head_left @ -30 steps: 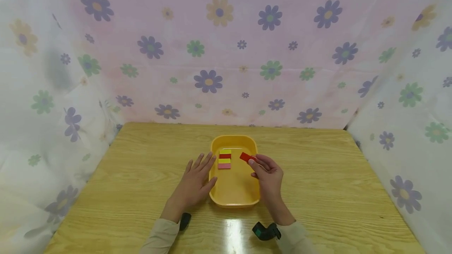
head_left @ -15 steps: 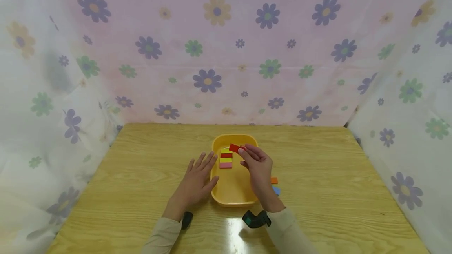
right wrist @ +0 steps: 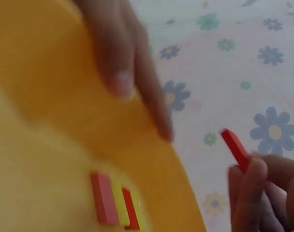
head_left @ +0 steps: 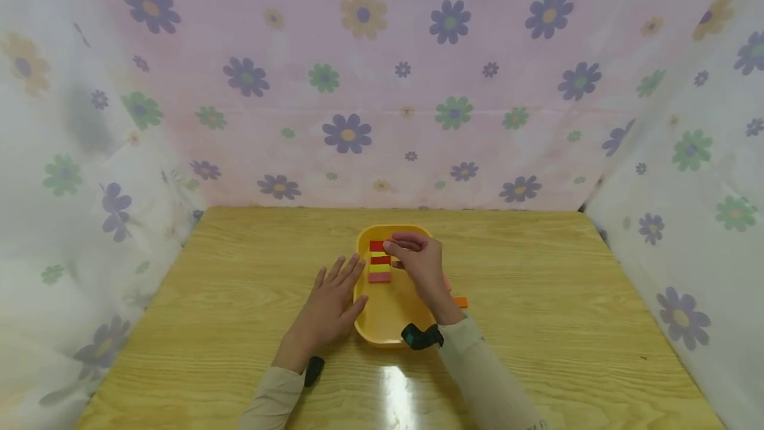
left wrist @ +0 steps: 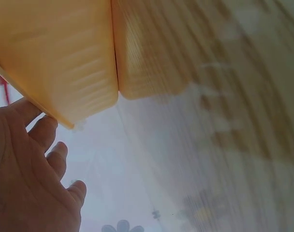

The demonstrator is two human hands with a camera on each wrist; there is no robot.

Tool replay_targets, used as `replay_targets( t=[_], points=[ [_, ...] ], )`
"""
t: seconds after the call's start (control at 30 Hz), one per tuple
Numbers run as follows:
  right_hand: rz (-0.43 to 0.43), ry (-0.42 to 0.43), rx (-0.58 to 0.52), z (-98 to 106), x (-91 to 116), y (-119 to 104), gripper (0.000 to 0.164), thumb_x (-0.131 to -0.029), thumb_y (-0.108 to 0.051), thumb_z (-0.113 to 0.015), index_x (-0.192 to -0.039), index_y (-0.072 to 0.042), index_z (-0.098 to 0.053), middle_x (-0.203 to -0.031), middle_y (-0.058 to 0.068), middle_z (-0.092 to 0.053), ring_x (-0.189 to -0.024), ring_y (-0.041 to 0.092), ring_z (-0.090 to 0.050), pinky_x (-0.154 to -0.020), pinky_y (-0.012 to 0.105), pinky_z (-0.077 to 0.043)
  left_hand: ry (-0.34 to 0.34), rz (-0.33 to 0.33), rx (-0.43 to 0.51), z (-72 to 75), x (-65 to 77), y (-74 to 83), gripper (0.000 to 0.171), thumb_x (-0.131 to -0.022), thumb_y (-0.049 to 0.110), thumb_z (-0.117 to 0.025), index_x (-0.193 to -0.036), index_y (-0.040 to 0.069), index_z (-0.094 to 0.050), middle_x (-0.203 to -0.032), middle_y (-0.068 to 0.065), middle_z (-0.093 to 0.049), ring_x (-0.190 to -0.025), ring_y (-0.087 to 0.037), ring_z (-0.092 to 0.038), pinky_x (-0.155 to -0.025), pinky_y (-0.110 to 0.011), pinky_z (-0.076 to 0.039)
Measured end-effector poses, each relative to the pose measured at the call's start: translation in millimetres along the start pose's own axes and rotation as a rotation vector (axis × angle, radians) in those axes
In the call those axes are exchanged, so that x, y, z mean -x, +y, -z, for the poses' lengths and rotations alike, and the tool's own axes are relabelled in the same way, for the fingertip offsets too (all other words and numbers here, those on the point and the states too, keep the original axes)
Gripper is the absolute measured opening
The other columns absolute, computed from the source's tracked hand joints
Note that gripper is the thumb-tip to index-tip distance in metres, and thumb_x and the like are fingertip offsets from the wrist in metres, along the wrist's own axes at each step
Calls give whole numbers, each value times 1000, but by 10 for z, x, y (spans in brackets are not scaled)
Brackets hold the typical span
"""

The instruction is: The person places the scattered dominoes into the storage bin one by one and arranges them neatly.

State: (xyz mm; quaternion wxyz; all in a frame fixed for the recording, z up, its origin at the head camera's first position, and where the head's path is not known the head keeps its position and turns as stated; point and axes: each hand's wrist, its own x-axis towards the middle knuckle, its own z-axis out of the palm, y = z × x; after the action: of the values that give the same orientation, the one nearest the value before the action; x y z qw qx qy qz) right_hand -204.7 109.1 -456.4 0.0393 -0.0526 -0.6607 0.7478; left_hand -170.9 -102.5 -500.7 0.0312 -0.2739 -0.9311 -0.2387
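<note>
My right hand (head_left: 419, 264) pinches a small flat red block (right wrist: 235, 148) between thumb and fingers, above the far left part of a yellow tray (head_left: 390, 317). Inside the tray, a row of thin blocks lies along the left side: a pink block (head_left: 379, 277) nearest me, then a yellow block (head_left: 379, 269), a red block (head_left: 380, 260) and another yellow one, partly covered by the held block in the head view. My left hand (head_left: 324, 310) rests with fingers extended at the tray's left rim; the left wrist view shows its fingertips (left wrist: 49, 126) against the tray's outer side.
Just right of the tray, partly behind my right wrist, lie an orange block (head_left: 460, 302), a pinkish block (head_left: 447, 283) and a sliver of blue. The wooden table (head_left: 567, 324) is bounded by flowered cloth (head_left: 388, 85) at the back and sides.
My right hand has carried the red block leftward and away from me, from the tray's right side to the far end of the row. My left hand stays at the rim.
</note>
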Motion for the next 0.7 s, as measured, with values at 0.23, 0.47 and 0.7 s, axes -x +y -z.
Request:
replay_targets(
  t=[0.23, 0.47, 0.7],
  points=[
    [-81, -189, 378, 25, -96, 28, 23, -85, -1, -79, -104, 10, -72, -90, 18, -75, -79, 37, -75, -73, 46, -63, 20, -13, 6, 11, 6, 5, 64, -104, 39, -54, -159, 10, -35, -167, -6, -27, -155, -36, -21, -122, -65, -16],
    [-101, -260, 575, -5, -122, 91, 22, -80, -2, -82, -97, 10, -72, -74, 14, -73, -62, 27, -72, -65, 40, -63, 7, -10, 2, 1, 6, -11, 64, -105, 40, -53, -160, 13, -35, -168, -4, -27, -155, -35, -21, -122, -65, -16],
    [-132, -257, 762, -26, -124, 132, 18, -74, -5, -87, -81, 1, -72, -68, 7, -69, -56, 15, -63, -55, 27, -55, 3, -9, -8, -3, -5, -18, 64, -105, 41, -53, -160, 13, -34, -168, -4, -26, -156, -34, -20, -122, -64, -15]
  ],
)
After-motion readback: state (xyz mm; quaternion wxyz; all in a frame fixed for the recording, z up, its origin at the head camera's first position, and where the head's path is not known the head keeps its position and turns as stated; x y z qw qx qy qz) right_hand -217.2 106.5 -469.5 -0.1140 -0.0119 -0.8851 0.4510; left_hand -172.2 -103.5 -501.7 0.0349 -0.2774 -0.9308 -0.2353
